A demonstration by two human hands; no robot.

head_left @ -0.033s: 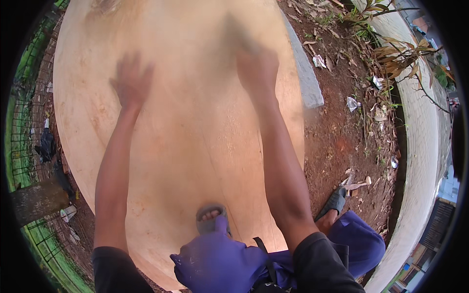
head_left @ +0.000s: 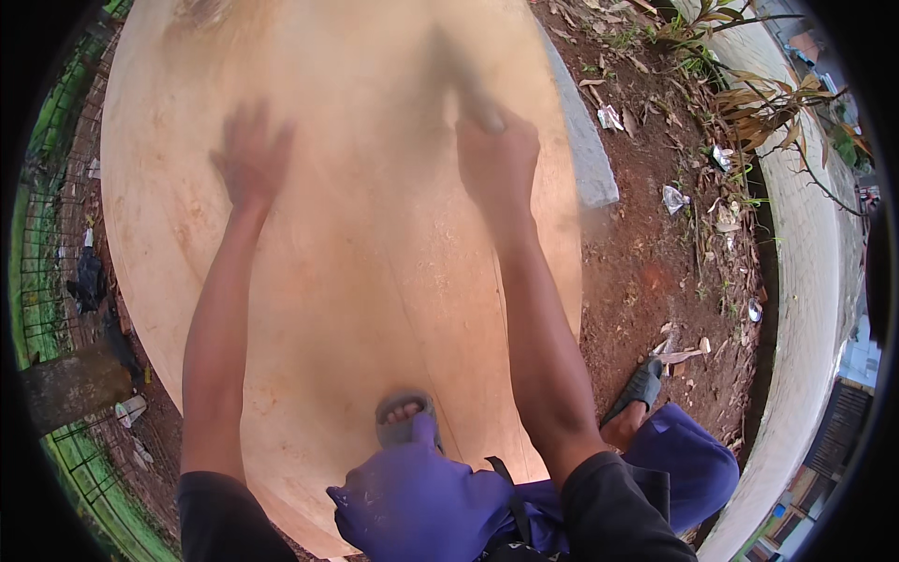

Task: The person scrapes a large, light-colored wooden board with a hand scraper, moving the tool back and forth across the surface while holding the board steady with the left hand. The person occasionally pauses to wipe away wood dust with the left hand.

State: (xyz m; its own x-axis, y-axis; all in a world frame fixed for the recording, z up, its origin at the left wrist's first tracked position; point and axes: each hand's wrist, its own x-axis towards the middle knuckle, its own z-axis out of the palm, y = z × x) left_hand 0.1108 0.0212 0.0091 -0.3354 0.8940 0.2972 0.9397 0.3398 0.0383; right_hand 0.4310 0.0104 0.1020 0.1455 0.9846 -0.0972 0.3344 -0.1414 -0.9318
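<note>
On my feed the right hand (head_left: 496,159) has drawn back a little toward the board's near edge and slightly toward its right edge, and more of the tool's handle now shows ahead of the fist. The left hand (head_left: 251,155) has held its place. I see the right fingers curled together, clamped on the hand tool (head_left: 483,112), over the far half of the wooden board (head_left: 346,215), nearer its right edge than its left. The tool's dark far end points toward the board's far edge, too blurred for me to make out its shape. The left hand lies palm down toward the board's left edge, fingers spread apart and gripping nothing, as far as the haze lets me judge. I have one foot in a grey sandal (head_left: 403,433) on the board toward its near edge; the other, in a dark sandal (head_left: 641,384), rests on the soil (head_left: 637,272) past the right edge. A grey slab (head_left: 590,155) juts out from the board's right edge, and wire mesh (head_left: 47,244) stands beyond the left edge
</note>
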